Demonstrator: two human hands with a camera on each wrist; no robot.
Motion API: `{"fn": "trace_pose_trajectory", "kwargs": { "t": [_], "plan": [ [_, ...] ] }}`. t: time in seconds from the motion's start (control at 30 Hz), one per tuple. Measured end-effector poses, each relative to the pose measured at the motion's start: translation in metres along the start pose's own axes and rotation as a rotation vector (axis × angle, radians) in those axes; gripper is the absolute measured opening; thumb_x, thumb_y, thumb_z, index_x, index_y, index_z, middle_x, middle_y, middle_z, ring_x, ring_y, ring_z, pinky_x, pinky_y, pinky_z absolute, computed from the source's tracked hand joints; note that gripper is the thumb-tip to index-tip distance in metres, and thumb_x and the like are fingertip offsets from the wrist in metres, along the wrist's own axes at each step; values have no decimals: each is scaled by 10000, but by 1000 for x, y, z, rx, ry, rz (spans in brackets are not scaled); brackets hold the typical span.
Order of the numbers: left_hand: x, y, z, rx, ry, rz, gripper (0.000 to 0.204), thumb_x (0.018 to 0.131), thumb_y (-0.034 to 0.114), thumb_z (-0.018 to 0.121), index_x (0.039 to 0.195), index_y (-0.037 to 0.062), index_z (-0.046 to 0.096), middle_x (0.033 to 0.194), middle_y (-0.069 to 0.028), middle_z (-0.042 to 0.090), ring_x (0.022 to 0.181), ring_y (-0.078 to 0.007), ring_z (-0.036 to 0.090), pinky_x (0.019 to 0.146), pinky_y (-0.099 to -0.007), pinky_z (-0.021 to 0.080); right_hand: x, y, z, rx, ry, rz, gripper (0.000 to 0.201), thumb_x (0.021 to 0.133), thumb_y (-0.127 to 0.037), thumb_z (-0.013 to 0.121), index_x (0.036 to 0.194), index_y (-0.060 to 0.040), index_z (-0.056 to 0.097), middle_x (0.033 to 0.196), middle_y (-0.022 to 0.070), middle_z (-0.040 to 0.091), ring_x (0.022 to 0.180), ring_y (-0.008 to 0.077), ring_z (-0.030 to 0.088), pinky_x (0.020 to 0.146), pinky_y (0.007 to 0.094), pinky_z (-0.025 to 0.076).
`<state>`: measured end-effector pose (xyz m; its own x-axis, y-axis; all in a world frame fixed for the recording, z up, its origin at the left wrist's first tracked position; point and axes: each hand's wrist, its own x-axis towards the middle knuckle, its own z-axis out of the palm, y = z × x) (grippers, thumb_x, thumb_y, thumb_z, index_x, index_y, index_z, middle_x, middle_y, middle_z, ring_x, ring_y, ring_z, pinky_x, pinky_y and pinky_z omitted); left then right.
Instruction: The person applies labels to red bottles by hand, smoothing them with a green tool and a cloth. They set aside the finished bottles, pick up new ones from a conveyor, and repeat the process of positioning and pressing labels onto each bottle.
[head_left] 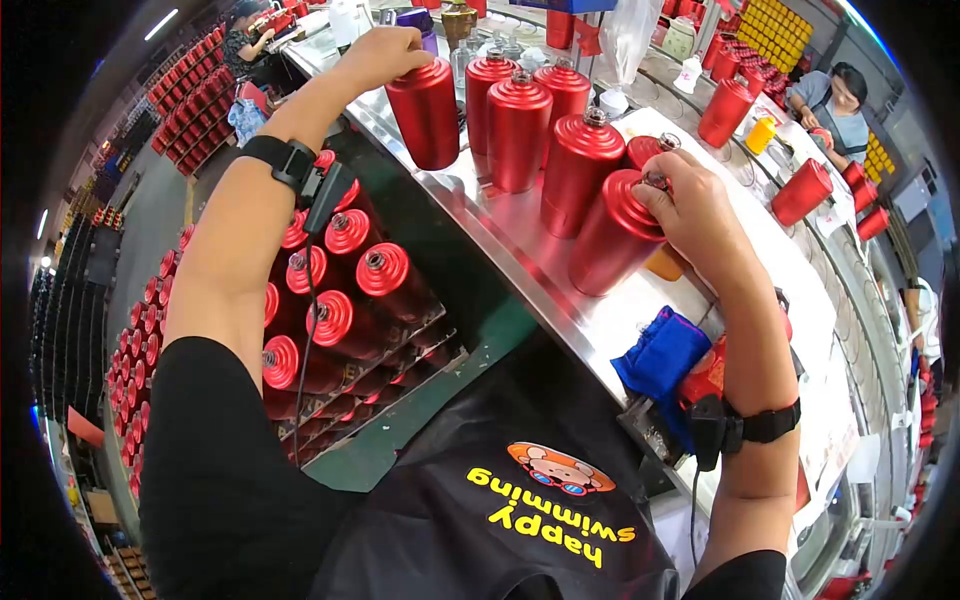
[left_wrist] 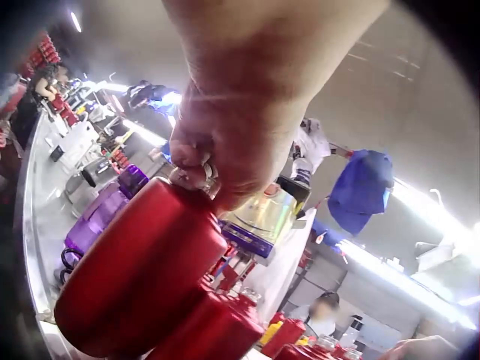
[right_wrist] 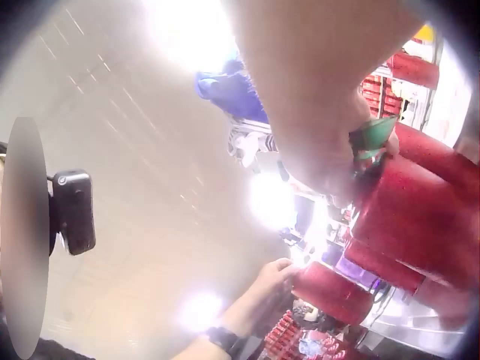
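Observation:
In the head view my left hand (head_left: pixel 385 58) pinches the neck of a red bottle (head_left: pixel 424 118) at the table's left edge; the left wrist view shows the same bottle (left_wrist: pixel 142 270) tilted below the hand (left_wrist: pixel 240 142). My right hand (head_left: pixel 695 205) grips the neck of another red bottle (head_left: pixel 617 235), tilted at the near end of the group. The right wrist view has this bottle (right_wrist: pixel 420 217) beside the hand (right_wrist: pixel 322 150), with something green (right_wrist: pixel 373 136) at the fingers. Several red bottles (head_left: pixel 518 135) stand between the two hands.
A blue cloth (head_left: pixel 660 352) lies on the metal table (head_left: pixel 510 225) near its front edge. Below, at left, are stacked red bottles (head_left: pixel 332 318). A conveyor with red bottles (head_left: pixel 726 112) runs behind; a person (head_left: pixel 835 105) sits beyond it.

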<state>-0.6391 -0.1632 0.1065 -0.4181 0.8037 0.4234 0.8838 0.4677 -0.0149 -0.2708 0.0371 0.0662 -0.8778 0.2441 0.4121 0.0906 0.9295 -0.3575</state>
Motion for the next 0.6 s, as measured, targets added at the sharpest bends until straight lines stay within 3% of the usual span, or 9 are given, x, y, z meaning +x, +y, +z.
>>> {"fn": "trace_pose_trajectory", "kwargs": {
  "t": [0.17, 0.3, 0.4, 0.47, 0.5, 0.53, 0.57, 0.6],
  "plan": [
    [10, -14, 38, 1, -17, -26, 429, 851, 444, 617, 891, 21, 668, 892, -209, 684, 894, -370, 658, 800, -450, 502, 4, 3, 2, 40, -20, -11, 307, 871, -242, 674, 1028, 21, 652, 1014, 211, 644, 986, 392, 623, 873, 446, 495],
    [15, -4, 43, -3, -57, -137, 470, 857, 472, 596, 920, 9, 647, 909, -237, 673, 909, -404, 651, 786, -482, 493, -8, 13, -27, 31, 11, -110, 356, 878, -259, 672, 1124, -2, 656, 1039, 212, 654, 963, 385, 638, 864, 436, 505],
    [24, -10, 57, -56, -70, -125, 461, 858, 465, 626, 959, 16, 639, 932, -236, 675, 909, -407, 644, 793, -475, 490, -20, 47, -76, 5, -65, 97, 325, 896, -187, 679, 1155, 7, 644, 1102, 191, 656, 1019, 352, 637, 903, 395, 495],
    [32, -15, 64, -19, -106, -73, 452, 863, 447, 635, 988, 13, 630, 944, -244, 675, 921, -413, 642, 796, -476, 490, -33, 112, -102, -154, 6, 131, 313, 897, -176, 682, 1141, 16, 649, 1090, 189, 659, 1012, 347, 638, 895, 393, 495],
    [31, -6, 60, -31, -94, -55, 455, 860, 449, 643, 978, 10, 618, 929, -245, 669, 916, -415, 638, 793, -478, 489, -44, 134, -119, -200, 88, 223, 289, 886, -186, 681, 1130, -31, 676, 1027, 205, 658, 917, 373, 649, 844, 420, 514],
    [36, -9, 62, 7, -128, -66, 455, 857, 448, 649, 964, 8, 608, 911, -245, 665, 898, -423, 633, 783, -484, 486, -54, 179, -132, -296, 159, 315, 303, 876, -178, 682, 1146, -41, 676, 1034, 221, 661, 934, 380, 644, 863, 426, 506],
    [37, -9, 61, 15, -120, -32, 456, 853, 445, 652, 957, 4, 604, 894, -248, 661, 878, -427, 631, 765, -483, 484, -64, 217, -153, -327, 116, 480, 314, 871, -180, 674, 1152, -40, 674, 1053, 242, 658, 967, 385, 644, 887, 435, 499],
    [37, -8, 59, 26, -132, -36, 458, 849, 442, 657, 951, 0, 599, 868, -240, 656, 855, -415, 637, 747, -473, 485, -77, 257, -163, -468, 211, 484, 328, 862, -201, 677, 1145, -36, 673, 1067, 245, 656, 1005, 389, 640, 902, 445, 497]
  ]
}}
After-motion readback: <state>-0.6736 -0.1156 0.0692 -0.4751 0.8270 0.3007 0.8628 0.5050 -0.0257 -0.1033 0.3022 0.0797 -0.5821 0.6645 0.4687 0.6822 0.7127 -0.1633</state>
